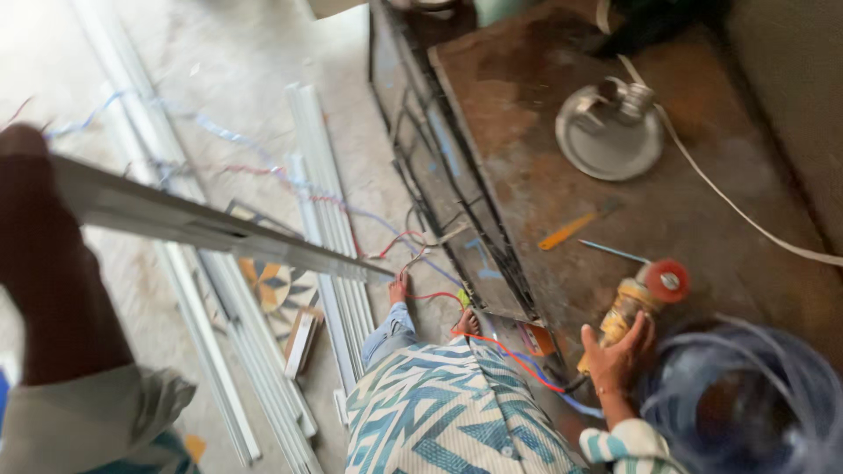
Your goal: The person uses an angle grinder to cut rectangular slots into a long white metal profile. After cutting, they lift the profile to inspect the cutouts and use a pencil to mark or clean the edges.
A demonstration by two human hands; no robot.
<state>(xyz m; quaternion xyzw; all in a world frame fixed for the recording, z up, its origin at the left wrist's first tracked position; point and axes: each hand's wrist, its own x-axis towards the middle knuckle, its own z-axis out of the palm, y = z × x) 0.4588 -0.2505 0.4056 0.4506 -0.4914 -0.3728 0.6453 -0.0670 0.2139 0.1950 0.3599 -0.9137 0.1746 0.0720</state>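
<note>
Fingers of the right hand (pixel 617 351) wrap around the yellow body of a small angle grinder with a red disc guard (pixel 645 297), which lies on the near edge of a rusty brown metal worktable (pixel 527 158). The left hand (pixel 31 228), large and blurred at the left border of the view, is closed around one end of a long flat grey metal strip (pixel 219 230); the strip runs level from that hand toward the right and ends just above the person's bare feet (pixel 432 303). Below both hands shows the wearer's patterned blue and white shirt (pixel 439 421). Just right of the right hand lies a coil of clear blue hose (pixel 746 395), close against the wrist. Beyond the grinder, on the tabletop, rest an orange-handled tool (pixel 571 228), a thin blue rod (pixel 612 252) and, further off, a round grey metal plate with fittings on it (pixel 610 132); a white cord (pixel 729 197) crosses the table's far right part. Between the two hands, under the strip, long white aluminium channels (pixel 329 219) lie in rows on the concrete floor (pixel 228 53), with red and blue wires (pixel 263 167) trailing over them. Bare floor stays open beyond the channels, at the top left.
</note>
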